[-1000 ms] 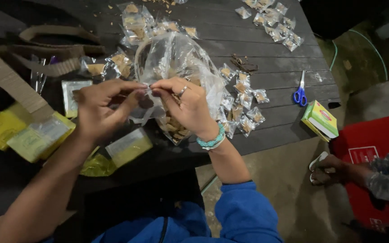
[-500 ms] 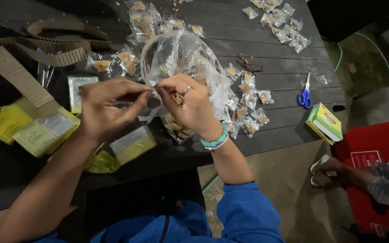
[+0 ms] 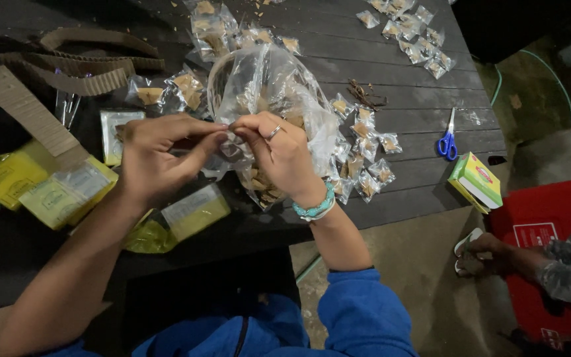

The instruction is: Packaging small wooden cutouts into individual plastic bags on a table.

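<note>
Sleeves of blue cloth come up from the near edge, and from them the two forearms reach out over the dark slatted table (image 3: pixel 431 106). The left hand (image 3: pixel 156 155) and the right hand (image 3: pixel 279 155) meet just in front of the person, fingertips pinched together on the gathered neck of a clear plastic bag (image 3: pixel 266 86); both grips are closed on that twisted plastic, thumbs and forefingers nearly touching each other. The right hand wears a ring and a turquoise bracelet (image 3: pixel 315 206). The bag bulges up and away from the pinch, its long axis running from the hands toward the far side of the table, with brownish pieces showing through it above and below the right hand. Neither hand is nearer to it than the other; both sit right at its mouth. Beside the left wrist lie yellow packets (image 3: pixel 190 215), and further left more yellow pouches under a strip of corrugated cardboard (image 3: pixel 24 109). Just right of the bag a scatter of small sealed sachets (image 3: pixel 365 155) spreads over the boards. Beyond those rest blue-handled scissors (image 3: pixel 447 142) and a green and yellow box (image 3: pixel 477 182) at the table's edge. Off the table, at the right, another person's hand (image 3: pixel 487 254) rests near a red crate (image 3: pixel 550 231).
</note>
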